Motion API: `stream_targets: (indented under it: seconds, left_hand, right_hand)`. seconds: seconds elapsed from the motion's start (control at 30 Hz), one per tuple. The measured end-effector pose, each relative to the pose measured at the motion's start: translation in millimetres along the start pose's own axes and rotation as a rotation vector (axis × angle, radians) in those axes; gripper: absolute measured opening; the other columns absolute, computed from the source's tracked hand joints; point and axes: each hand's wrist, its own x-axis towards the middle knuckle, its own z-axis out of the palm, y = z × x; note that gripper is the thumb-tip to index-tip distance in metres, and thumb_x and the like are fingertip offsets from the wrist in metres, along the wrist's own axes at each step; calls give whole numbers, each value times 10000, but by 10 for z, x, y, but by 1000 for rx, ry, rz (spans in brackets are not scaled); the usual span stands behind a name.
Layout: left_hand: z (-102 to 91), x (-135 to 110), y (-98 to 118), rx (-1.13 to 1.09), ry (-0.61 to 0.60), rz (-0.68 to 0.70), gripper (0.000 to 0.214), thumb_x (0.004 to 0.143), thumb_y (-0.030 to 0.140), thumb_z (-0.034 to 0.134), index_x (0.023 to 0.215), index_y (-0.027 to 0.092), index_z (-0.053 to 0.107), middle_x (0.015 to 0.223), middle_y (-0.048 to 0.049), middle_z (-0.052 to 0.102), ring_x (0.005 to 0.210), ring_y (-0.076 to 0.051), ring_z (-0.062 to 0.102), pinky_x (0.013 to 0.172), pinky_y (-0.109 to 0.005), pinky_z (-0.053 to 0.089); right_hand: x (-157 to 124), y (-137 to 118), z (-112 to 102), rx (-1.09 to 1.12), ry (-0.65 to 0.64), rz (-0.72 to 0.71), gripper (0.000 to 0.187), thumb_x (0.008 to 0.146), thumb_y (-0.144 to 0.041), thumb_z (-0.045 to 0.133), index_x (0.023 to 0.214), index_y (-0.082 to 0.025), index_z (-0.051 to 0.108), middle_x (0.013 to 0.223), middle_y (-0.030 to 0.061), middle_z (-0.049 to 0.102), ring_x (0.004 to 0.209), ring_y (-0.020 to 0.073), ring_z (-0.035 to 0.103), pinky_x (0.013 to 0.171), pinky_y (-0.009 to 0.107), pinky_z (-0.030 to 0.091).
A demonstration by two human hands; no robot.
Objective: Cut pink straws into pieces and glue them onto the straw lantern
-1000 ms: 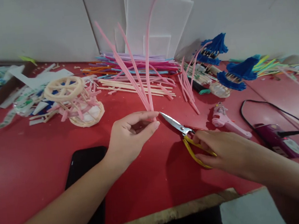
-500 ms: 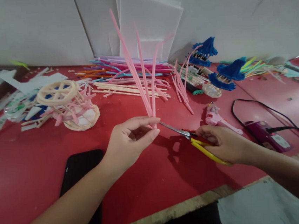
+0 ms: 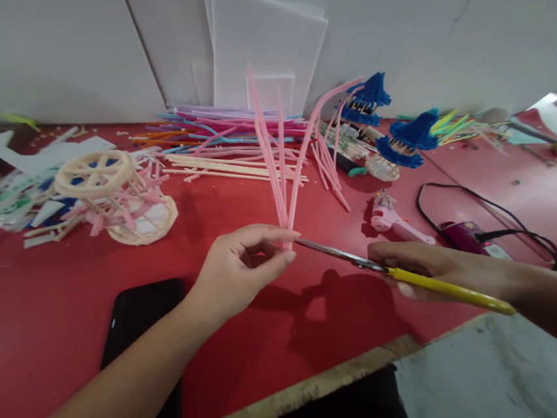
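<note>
Single head-worn view, forward and down, close over the red table (image 3: 46, 310)

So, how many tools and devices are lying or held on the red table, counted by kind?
Scissors, in the right hand: 1
Pink glue gun: 1
Purple device with cable: 1
Black phone: 1
Total: 4

We count two hands: our left hand (image 3: 238, 275) and our right hand (image 3: 427, 270). Between them is one pair of scissors (image 3: 403, 276). Beyond the scissors we see one pink glue gun (image 3: 395, 217), two blue tufted pieces (image 3: 406, 132) and one black cable (image 3: 485, 205). Left of the scissors lie one phone (image 3: 138, 314) and one wheel model (image 3: 119, 195).
</note>
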Motion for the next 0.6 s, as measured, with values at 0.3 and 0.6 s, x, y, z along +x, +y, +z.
stream_targets:
  seconds: [0.3, 0.6]
  left_hand:
    - [7, 1, -28, -2, -49, -27, 188, 749, 236, 721, 927, 195, 764, 791, -36, 737, 640, -95, 599, 559, -171, 470]
    - [12, 2, -41, -55, -105, -75, 199, 746, 208, 722, 941, 188, 756, 859, -36, 749, 651, -78, 602, 606, -165, 491]
  right_hand:
    - [10, -60, -70, 209, -365, 161, 462, 790, -663, 533, 797, -209, 444, 751, -15, 392, 664, 138, 386, 588, 266, 374]
    - [19, -58, -62, 165, -389, 155, 395, 801, -566, 581, 764, -212, 409, 734, -29, 385, 646, 125, 360, 576, 248, 333]
